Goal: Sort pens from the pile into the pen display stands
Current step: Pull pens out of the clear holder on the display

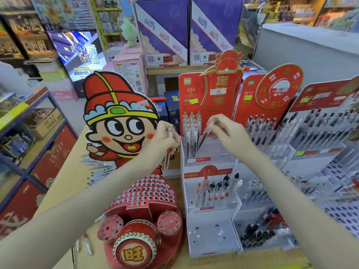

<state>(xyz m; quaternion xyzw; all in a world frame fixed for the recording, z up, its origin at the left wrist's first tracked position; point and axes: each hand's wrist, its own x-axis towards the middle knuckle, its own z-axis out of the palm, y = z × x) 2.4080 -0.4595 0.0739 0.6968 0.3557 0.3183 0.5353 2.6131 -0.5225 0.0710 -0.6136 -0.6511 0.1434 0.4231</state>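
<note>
Pens lie in a loose pile point(99, 167) on the wooden table point(73, 177), at the left behind a cartoon-figure stand point(120, 129) whose red front point(143, 191) is full of round holes. One clear pen point(168, 152) is pinched near its top by the left hand point(163, 139) and hangs almost upright, in front of the figure's right edge. A second pen point(203, 139), dark at its lower end, is gripped by the curled fingers of the right hand point(226, 131) and is tilted down to the left, over the top tier of a white tiered stand point(209, 239). Just beside its tip, a row of gold-topped pens point(191, 131) is seen standing upright in that tier. Pens with red and black caps point(213, 189) are held in the middle tier. To the right, dark pens point(310, 133) are racked in a further stand.
</note>
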